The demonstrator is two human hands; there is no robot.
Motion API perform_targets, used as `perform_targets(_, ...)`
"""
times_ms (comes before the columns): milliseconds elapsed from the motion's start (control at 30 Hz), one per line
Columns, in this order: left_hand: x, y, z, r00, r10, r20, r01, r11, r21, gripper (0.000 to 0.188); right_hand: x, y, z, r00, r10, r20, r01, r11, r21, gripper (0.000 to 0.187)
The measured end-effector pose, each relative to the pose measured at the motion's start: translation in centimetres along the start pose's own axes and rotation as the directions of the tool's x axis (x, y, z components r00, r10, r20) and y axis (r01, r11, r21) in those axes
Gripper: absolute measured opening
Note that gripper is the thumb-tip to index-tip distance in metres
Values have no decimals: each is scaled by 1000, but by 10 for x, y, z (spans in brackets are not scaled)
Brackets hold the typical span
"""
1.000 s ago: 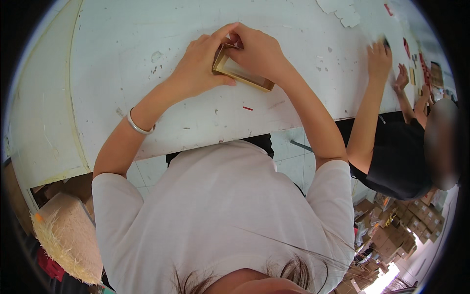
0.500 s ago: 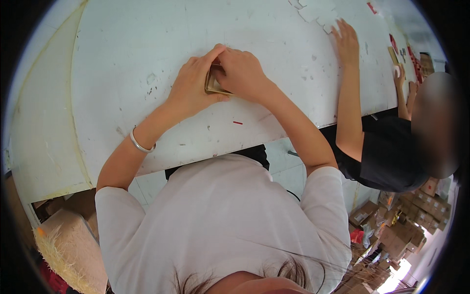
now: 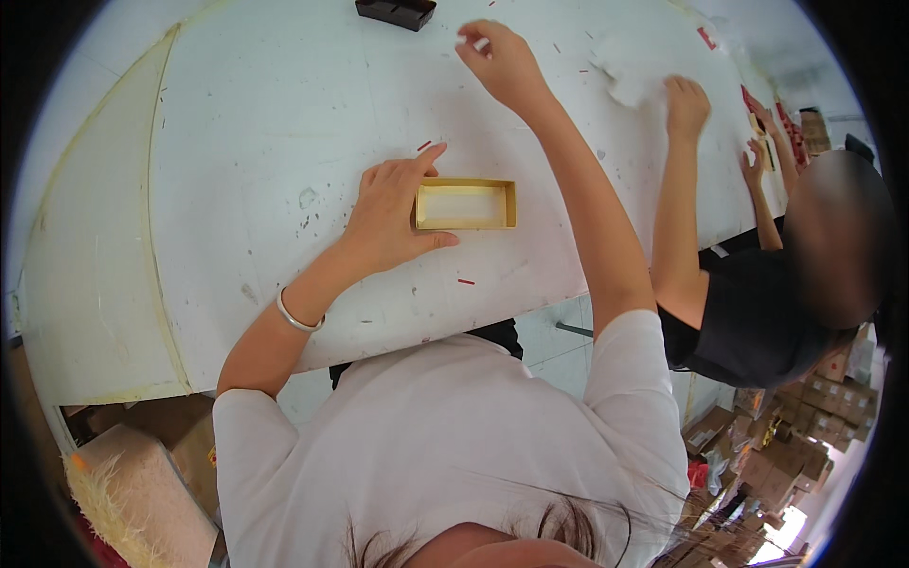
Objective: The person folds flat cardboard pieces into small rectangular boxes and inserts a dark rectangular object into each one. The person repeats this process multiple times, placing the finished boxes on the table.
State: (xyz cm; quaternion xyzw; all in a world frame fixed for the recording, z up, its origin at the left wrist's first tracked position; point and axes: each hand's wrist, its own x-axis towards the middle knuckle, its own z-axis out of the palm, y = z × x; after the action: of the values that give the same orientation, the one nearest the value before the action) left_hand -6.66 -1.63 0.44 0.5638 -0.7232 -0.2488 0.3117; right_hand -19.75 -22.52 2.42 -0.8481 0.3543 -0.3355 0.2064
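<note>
A small rectangular gold box (image 3: pixel 512 204), open-topped with a pale inside, lies on the white table (image 3: pixel 312 114). My left hand (image 3: pixel 386 213) is wrapped round its left end, thumb along the near side and fingers at the far side. A silver bangle circles that wrist. Farther off, my right hand (image 3: pixel 507 66) hangs over the table with loosely curved fingers and a gap between them; nothing shows in it. Beyond it to the left, a black tray-like box (image 3: pixel 398 13) is cut by the upper edge.
Small red strips (image 3: pixel 466 281) lie scattered on the table. On the right, a person in a dark top (image 3: pixel 729 308) works with one hand near white pieces (image 3: pixel 620 85). Another person's hands show farther along. Cardboard boxes (image 3: pixel 824 417) are stacked behind at the lower right.
My right hand has come out of the gold box and moved up and away. My left hand stays at the box. The black box has come into view at the top.
</note>
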Motion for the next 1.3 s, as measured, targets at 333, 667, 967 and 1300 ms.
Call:
perform_targets(333,8,-13,3,998,44,-51,-49,994,-103,72,88,77,101,975,-222,12,176,738,-651,21)
perform_targets(667,12,-9,8,995,72,-69,-72,997,7,75,80,43,44,946,-33,-324,16,998,-54,23)
perform_targets(967,10,-4,-1,997,54,-49,-56,998,-41,92,-45,-35,-85,944,325,61,-305,784,541,40)
perform_targets(1300,15,7,-15,992,-3,125,8,999,-44,84,-133,-41,-78,717,488,498,-626,765,152,35)
